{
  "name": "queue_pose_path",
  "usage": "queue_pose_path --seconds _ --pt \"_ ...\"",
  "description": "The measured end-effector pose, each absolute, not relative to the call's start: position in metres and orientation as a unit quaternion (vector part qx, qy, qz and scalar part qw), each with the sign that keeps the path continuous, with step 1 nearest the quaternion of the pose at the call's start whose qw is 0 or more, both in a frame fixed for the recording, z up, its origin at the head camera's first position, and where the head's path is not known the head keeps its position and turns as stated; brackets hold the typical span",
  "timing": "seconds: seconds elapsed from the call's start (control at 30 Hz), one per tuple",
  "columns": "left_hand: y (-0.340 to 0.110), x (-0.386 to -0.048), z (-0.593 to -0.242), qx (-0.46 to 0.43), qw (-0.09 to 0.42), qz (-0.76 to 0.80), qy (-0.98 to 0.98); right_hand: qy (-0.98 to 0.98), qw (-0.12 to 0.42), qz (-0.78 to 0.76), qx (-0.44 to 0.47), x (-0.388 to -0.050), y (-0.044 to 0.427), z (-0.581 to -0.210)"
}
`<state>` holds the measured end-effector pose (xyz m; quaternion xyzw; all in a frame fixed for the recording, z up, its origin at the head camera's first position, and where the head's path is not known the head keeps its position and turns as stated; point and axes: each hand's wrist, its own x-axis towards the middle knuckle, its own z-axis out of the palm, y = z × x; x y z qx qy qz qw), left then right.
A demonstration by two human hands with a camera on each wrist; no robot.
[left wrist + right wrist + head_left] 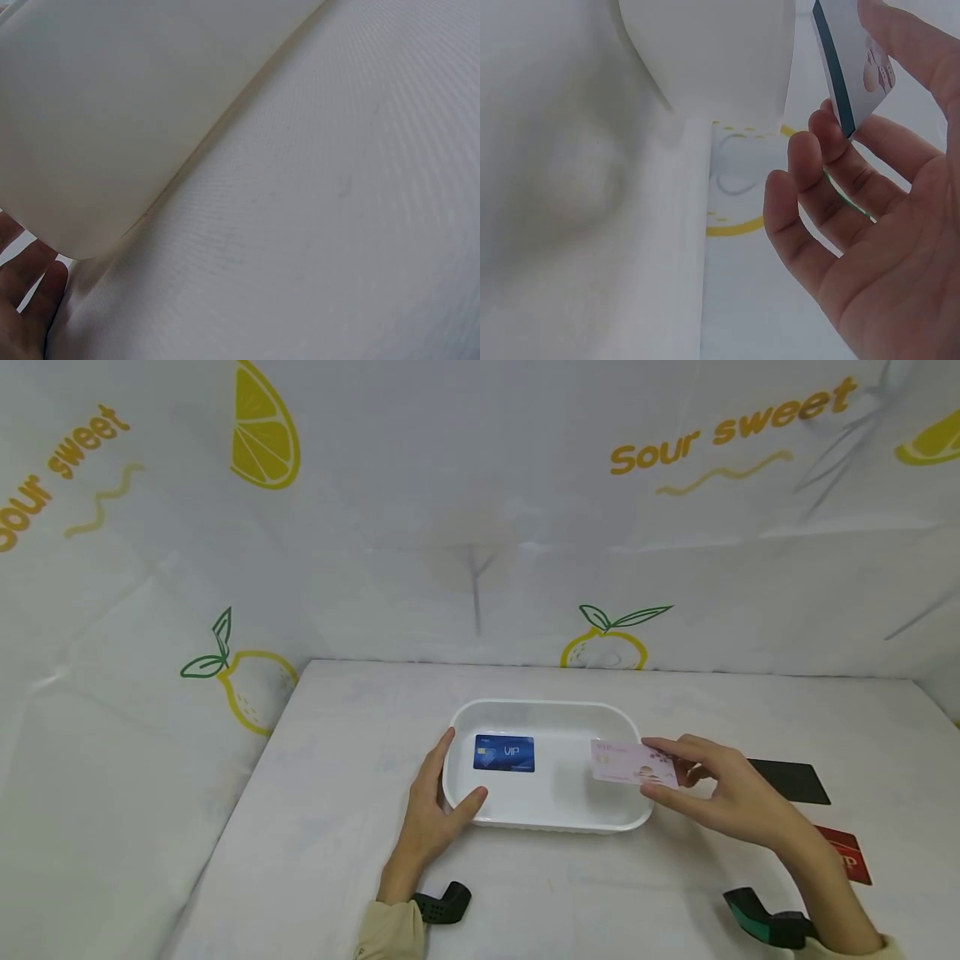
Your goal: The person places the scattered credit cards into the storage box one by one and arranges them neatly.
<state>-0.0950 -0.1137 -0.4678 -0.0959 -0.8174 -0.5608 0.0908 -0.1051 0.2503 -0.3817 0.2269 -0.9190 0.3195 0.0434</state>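
From my place far away, I judge that the work is at an early stage. One card, the blue card (504, 753), lies flat in the left half of the white tray (558, 789), which is a little below the middle of the head view. The pink card (624, 762) is in the hand and not yet put down; I see it over the right end of the tray. Two more lie outside, on the table (300, 860) at the lower right of the frame: the black card (795, 782), and below it the red card (849, 856), which is partly covered by the forearm. These two seem to me what is left.

About the fingers: the right hand (722, 787) pinches the pink card at its right edge, thumb on one side and fingertips on the other. In the right wrist view, the other fingers are loosely bent and slightly apart. The left hand (433, 814) has its thumb well apart from the fingers, which rest, rather straight, against the left end of the tray. How firmly they press, I cannot tell.
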Motion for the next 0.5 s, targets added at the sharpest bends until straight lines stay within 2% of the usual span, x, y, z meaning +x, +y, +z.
queue_pose_path --seconds 0.5 --pt "-0.114 -0.095 -0.468 -0.094 0.091 -0.557 -0.820 -0.912 0.029 0.331 0.239 -0.116 0.231 -0.378"
